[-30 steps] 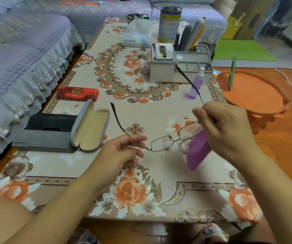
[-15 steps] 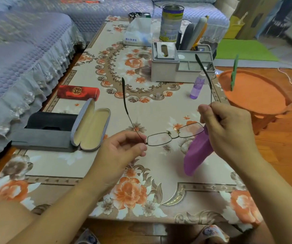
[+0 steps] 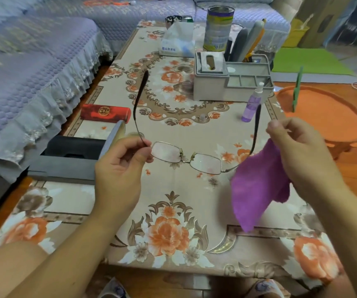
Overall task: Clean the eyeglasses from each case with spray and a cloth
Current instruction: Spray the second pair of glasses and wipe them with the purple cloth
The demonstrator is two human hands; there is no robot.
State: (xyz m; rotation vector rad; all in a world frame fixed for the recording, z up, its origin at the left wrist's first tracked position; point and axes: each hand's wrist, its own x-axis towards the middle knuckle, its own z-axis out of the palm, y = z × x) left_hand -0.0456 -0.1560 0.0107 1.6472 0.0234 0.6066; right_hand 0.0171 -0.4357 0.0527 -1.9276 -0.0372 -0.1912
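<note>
**One pair mid-clean, more cases waiting**

Left hand (image 3: pixel 121 166) pinches the eyeglasses (image 3: pixel 186 158) above the tabletop (image 3: pixel 173 211); right hand's (image 3: pixel 298 155) grip holds the purple cloth (image 3: pixel 257 190). Lenses look smudgy. Farther back: spray bottle (image 3: pixel 251 104), unopened red case (image 3: pixel 105 112).

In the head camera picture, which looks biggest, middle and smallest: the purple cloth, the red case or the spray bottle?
1. purple cloth, though it is nearest the camera, which inflates it
2. red case
3. spray bottle, smallest and farthest away
</note>
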